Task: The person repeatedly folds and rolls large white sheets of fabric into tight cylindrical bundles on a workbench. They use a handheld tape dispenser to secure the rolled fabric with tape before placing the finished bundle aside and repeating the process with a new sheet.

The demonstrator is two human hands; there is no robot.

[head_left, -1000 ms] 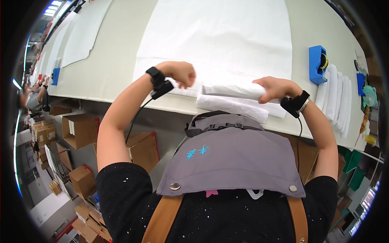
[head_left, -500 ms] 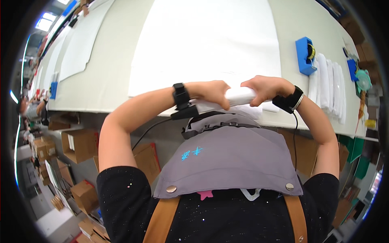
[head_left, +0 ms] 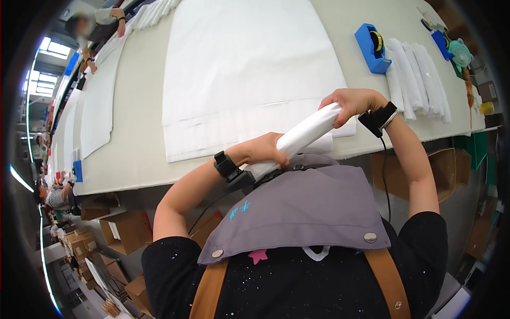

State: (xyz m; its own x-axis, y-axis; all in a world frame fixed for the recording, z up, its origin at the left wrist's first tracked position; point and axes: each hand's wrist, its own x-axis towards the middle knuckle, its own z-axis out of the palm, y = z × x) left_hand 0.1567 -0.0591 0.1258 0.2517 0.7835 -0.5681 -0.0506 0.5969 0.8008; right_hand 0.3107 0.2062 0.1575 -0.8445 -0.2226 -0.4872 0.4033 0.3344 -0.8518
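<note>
A white rolled-up sheet lies slantwise between my hands, close to the apron at the table's near edge. My left hand is wrapped round its lower left part. My right hand grips the upper right end, higher and farther from me. Part of another white roll shows just beneath, by the table edge. Beyond my hands, large flat white sheets are spread on the table. Whether the roll is plastic film or cloth, I cannot tell.
On the right stand a blue tape dispenser and several finished-looking white rolls side by side. A turquoise object sits farther right. Co-workers' hands are at white sheets on the far left. Cardboard boxes stand below the table.
The roll has turned from nearly level to slanting, its right end now higher. My left hand has come lower and nearer to me. My view has shifted, showing more of the left side.
</note>
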